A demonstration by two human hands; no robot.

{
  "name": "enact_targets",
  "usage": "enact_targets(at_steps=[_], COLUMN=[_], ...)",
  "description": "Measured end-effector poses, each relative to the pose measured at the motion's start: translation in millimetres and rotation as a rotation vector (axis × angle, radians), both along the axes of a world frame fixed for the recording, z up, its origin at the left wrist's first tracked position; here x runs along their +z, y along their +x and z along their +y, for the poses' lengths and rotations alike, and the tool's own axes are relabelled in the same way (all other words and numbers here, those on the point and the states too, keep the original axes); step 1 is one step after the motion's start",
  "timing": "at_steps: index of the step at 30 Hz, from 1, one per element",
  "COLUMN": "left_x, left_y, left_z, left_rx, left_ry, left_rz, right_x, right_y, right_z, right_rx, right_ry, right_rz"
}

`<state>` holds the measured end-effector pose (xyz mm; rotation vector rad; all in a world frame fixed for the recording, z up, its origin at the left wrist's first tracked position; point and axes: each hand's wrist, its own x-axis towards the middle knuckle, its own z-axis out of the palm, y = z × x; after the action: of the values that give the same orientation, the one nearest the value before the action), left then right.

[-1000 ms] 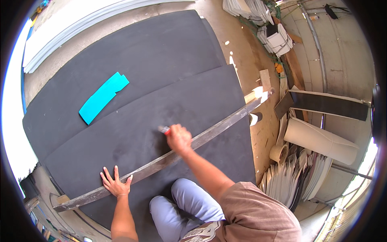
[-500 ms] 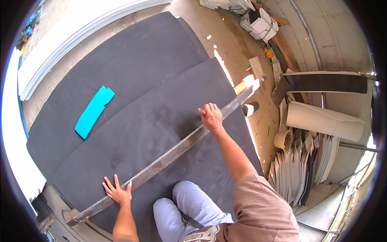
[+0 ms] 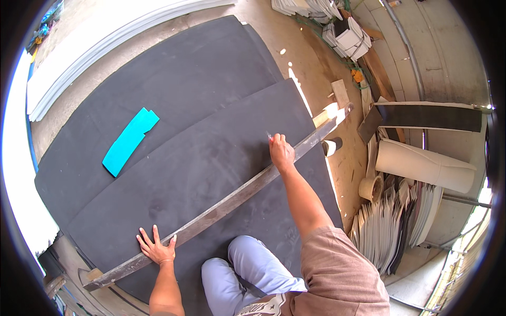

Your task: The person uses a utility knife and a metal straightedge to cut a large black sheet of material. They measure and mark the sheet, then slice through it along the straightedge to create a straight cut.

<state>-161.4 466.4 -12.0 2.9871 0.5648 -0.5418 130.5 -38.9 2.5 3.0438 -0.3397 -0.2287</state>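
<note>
A long grey metal straightedge (image 3: pixel 226 205) lies slantwise across a large dark grey sheet (image 3: pixel 211 158), from lower left to upper right. My left hand (image 3: pixel 157 249) presses on its lower-left part, fingers spread, with the fingertips on the sheet beyond its far edge. Farther up, my right hand (image 3: pixel 282 151) is closed at the far edge of the straightedge. A small, thin tool pokes out past its fingers, pale at the tip with a bit of red; its kind is too small to make out. A turquoise flat piece (image 3: pixel 129 142) lies on the sheets at left.
Another dark sheet (image 3: pixel 174 79) lies beyond. A white stack of sheets (image 3: pixel 79 73) stands at far left. To the right are a cream roll (image 3: pixel 424 164), a tape roll (image 3: pixel 370 188) and many upright thin sheets (image 3: pixel 382 226). My knees (image 3: pixel 250 263) rest on the dark sheet.
The view has shifted slightly, so the scene sits a little farther right. My right hand has turned a little, and more of the small tool's tip shows. My left hand stays on the straightedge.
</note>
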Motion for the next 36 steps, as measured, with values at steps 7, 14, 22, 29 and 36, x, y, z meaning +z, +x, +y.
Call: enact_targets(at_steps=[7, 14, 22, 29, 36], left_x=[3.4, -0.1, -3.7, -3.1, -5.7], left_y=[1.4, -0.9, -3.2, -2.6, -6.6], left_z=[0.0, 0.6, 1.4, 0.5, 3.2], left_rx=[0.005, -0.003, -0.011, -0.016, -0.004], left_ry=[0.003, 0.017, 0.024, 0.006, 0.024], left_rz=[0.011, -0.006, -0.028, -0.039, -0.045], right_x=[-3.1, -2.5, 14.0, -15.8, -26.2], right_y=[4.7, -0.8, -5.9, -29.9, -38.7], right_z=[-2.4, 3.4, -6.8, -75.7, -82.5], right_rx=[0.016, 0.008, -0.015, -1.077, -1.316], right_ry=[-0.011, -0.006, 0.051, 0.119, 0.633], right_rz=[0.020, 0.049, -0.143, -0.501, -0.458])
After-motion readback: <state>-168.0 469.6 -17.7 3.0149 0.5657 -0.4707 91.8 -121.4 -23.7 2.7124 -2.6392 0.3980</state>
